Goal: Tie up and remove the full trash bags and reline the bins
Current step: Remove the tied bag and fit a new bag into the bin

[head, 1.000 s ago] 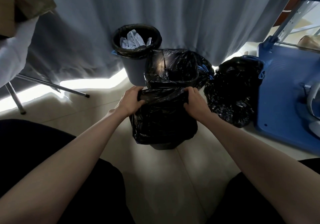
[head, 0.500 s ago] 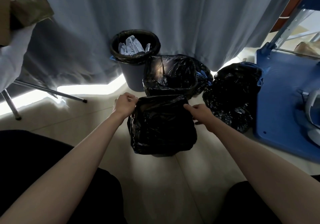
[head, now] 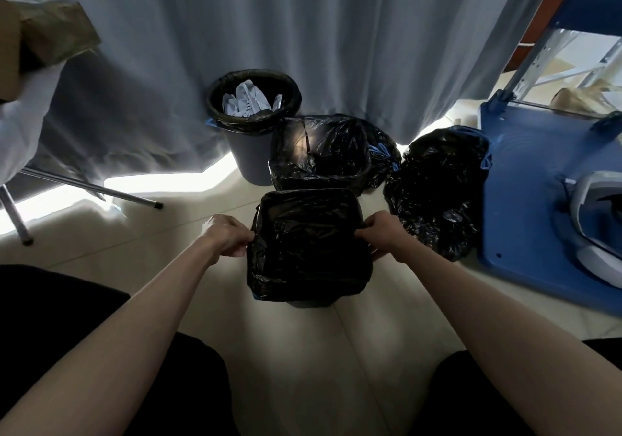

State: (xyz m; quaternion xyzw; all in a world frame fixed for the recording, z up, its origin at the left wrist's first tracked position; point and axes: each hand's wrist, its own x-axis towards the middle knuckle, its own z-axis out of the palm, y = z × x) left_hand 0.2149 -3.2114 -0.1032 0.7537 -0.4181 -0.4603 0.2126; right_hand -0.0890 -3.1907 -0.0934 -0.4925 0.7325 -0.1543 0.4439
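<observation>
**Relining the near bin**

The left hand (head: 226, 237) and right hand (head: 383, 236) each pinch the liner (head: 308, 247) at opposite sides of its mouth, fingers curled on the black film, stretching it over the near bin (head: 311, 302), which stands on the floor (head: 303, 368) and shows only as a sliver beneath the draped plastic. The step in hand looks like relining: the liner's mouth is spread square, its skirt hanging down outside. Next, the edges likely need pulling down evenly all round and the slack pressing inside.

Just behind stands a second lined bin (head: 318, 153), and beyond it a round bin (head: 253, 126) still holding paper, untied. A tied bag (head: 434, 190) sits to the right, against a blue platform (head: 525, 200). A curtain (head: 303, 38) hangs behind.
</observation>
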